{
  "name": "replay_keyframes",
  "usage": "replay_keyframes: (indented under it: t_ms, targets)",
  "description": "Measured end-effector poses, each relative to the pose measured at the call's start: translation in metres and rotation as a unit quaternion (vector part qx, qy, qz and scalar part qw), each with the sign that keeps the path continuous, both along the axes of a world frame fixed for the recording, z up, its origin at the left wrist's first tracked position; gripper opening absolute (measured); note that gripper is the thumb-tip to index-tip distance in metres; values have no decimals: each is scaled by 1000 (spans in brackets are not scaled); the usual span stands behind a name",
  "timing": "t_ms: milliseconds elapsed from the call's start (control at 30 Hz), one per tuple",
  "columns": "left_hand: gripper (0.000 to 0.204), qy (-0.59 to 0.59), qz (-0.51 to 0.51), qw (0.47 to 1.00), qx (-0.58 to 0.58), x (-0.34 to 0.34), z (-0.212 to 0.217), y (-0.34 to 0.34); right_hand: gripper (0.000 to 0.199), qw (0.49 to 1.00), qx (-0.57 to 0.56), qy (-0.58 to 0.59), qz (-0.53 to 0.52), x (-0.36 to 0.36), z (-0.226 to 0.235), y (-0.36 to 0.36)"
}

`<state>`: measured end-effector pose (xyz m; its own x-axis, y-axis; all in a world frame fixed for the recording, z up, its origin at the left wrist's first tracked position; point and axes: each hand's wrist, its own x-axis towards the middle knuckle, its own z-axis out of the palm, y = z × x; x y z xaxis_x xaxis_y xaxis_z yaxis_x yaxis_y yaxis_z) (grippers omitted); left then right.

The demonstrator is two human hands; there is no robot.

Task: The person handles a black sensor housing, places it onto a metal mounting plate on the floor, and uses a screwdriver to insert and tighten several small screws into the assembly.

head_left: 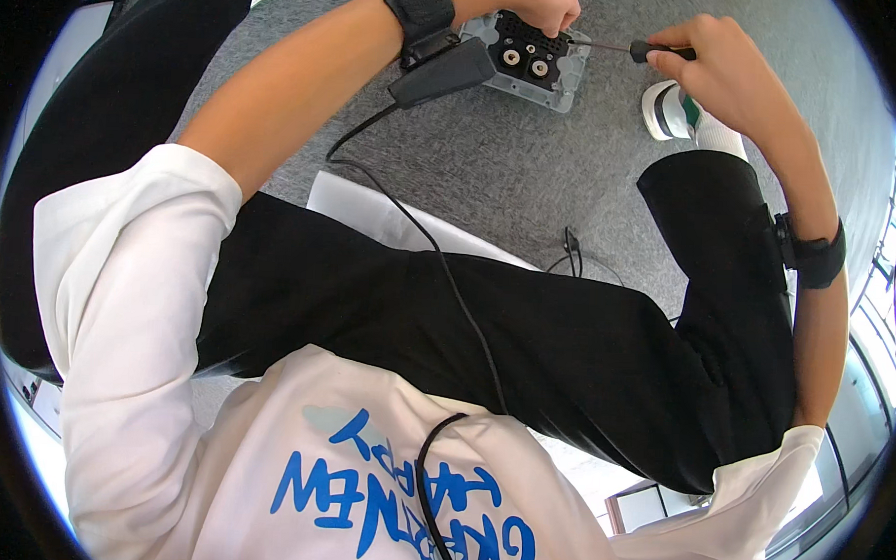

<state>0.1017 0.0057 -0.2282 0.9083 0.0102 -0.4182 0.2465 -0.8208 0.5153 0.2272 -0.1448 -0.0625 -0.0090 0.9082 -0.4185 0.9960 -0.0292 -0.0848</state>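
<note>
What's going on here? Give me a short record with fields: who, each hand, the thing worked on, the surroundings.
who: a seated person in a white shirt and black trousers
left hand: rests on the grey floor socket box
right hand: grips a thin screwdriver, tip toward the box
wrists: black bands; a cable runs from the left one
surroundings: grey carpet, white shoe

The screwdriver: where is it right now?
Head view, top right: the screwdriver is in the right hand, its tip at the grey floor box under the left hand.
</note>
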Motion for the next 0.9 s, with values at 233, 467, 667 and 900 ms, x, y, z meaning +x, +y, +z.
replay_keyframes:
  t_ms: [233,467,667,900]
  targets:
    - [28,-11,-9,1000,27,2,-4,-1,30,977,-137,-14,-160,-28,33,27]
    - [28,-5,-13,999,44,5,-6,2,47,954,-240,-47,-171,-36,49,55]
    - [31,13,-9,1000,26,0,9,4,48,949,-296,-60,-89,-28,54,64]
    - [35,65,-12,998,10,5,38,2,41,975,-179,-8,-134,-14,38,27]
